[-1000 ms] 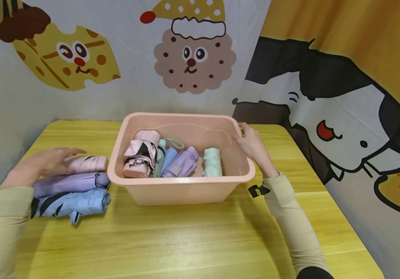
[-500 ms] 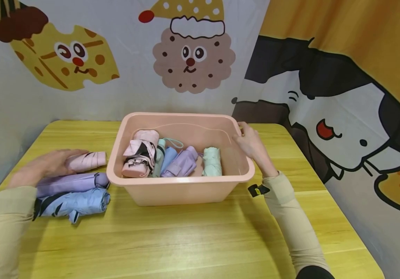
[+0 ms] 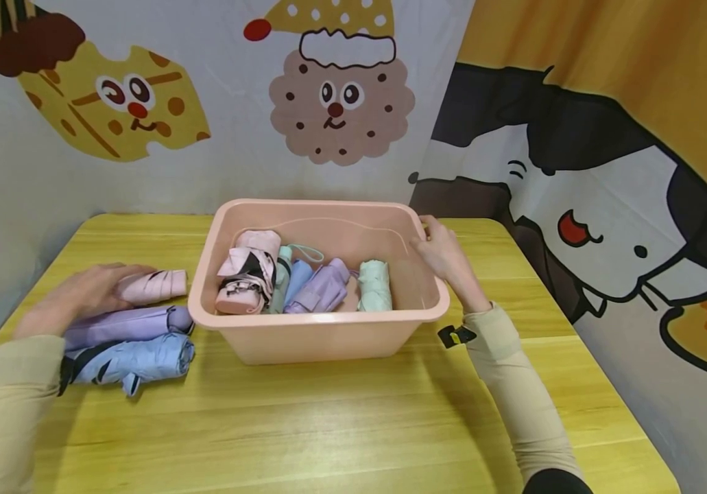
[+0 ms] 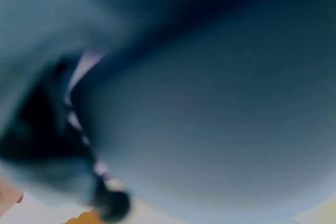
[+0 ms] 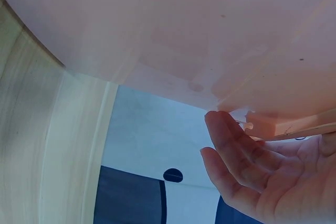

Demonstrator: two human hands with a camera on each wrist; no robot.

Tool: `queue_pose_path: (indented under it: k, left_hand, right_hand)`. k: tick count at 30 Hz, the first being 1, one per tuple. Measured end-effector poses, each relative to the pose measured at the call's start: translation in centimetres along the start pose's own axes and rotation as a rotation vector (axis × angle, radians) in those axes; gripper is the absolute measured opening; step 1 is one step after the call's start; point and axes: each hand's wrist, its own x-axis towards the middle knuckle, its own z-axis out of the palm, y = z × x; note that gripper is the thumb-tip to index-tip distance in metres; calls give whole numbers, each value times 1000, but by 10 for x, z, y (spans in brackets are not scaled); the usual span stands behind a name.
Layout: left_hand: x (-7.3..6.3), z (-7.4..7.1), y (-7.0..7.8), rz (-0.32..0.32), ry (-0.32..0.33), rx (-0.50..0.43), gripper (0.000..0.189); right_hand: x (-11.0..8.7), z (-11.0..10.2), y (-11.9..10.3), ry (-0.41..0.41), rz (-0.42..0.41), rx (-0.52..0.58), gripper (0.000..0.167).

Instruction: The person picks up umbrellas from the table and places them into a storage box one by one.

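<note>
At the left of the table, my left hand (image 3: 88, 291) grips a folded pink umbrella (image 3: 158, 286) from above; its near end is covered by the palm. Right in front of that lie a folded purple umbrella (image 3: 127, 326) and a light blue one with black marks (image 3: 143, 358). The left wrist view is mostly filled by blurred blue fabric (image 4: 210, 119). My right hand (image 3: 442, 255) holds the right rim of a pink plastic bin (image 3: 310, 339), thumb over the inside. In the right wrist view its fingers (image 5: 233, 150) curl up under the rim.
Inside the bin lie a pink umbrella with black print (image 3: 248, 274), a green one (image 3: 282, 285), a blue one (image 3: 300, 278), a purple one (image 3: 322, 288) and, apart at the right, a mint one (image 3: 375, 287). Printed cloth (image 3: 236, 178) hangs behind the wooden table (image 3: 341, 425).
My left hand has closed round the pink umbrella and shifted slightly right, tilting the umbrella's far end upward and away from the purple one. The right hand and the bin have stayed put.
</note>
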Motion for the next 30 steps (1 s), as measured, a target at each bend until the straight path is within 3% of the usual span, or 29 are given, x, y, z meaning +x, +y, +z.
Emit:
queue_pose_path:
  k: [11,18,25,30]
  left_hand:
    - [-8,-1,-1,32,57,33,61]
    - [-14,-4,3,19,79,41,58]
    - [-17,-10,9,64,167,71,60]
    - [-18,-14,16,123,306,95,62]
  right_hand:
    - [0,0,0,-8,6,12,53]
    - [-1,0,0,-11,5,18,53]
    - [-1,0,1,-19,10,20,54]
    - [0,0,1,-18,4,19,54]
